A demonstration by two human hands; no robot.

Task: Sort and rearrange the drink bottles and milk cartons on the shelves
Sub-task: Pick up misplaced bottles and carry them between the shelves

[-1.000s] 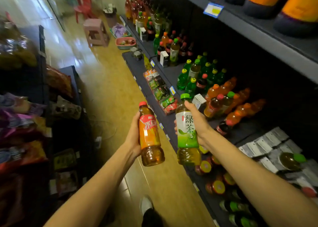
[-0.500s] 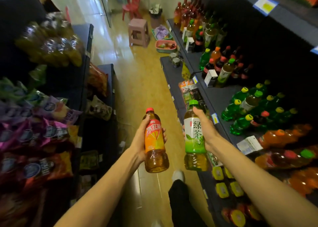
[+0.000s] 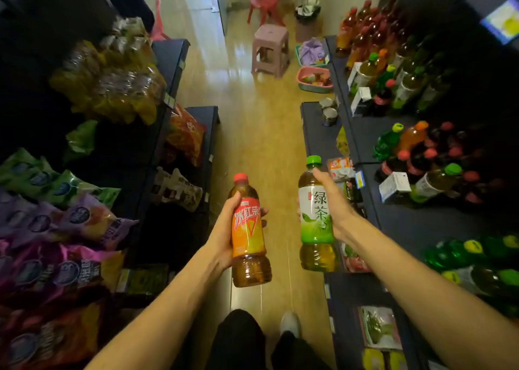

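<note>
**Two tea bottles held over the aisle**

Amber tea fills the red-capped bottle, whose orange-and-red label faces the camera; the left hand grips it around the middle, thumb up near the shoulder and fingertips curling round the far side. Just beside it, apart and a little higher, stands the green-capped bottle with a white-and-green label, and the right hand wraps it from the right with the thumb pressed near the neck. Both bottles are upright, held above the yellowish floor between the two shelf runs.

To the right, the dark drink shelf carries more bottles: dark ones with red caps, an orange bottle, and green bottles with yellow caps lying nearer the camera. A small white carton sits among them. To the left, snack bags in purple and green crowd the opposite shelves. Farther down the aisle stand a pink stool and a red chair. Below, a dark trouser leg and a white shoe show on the floor.
</note>
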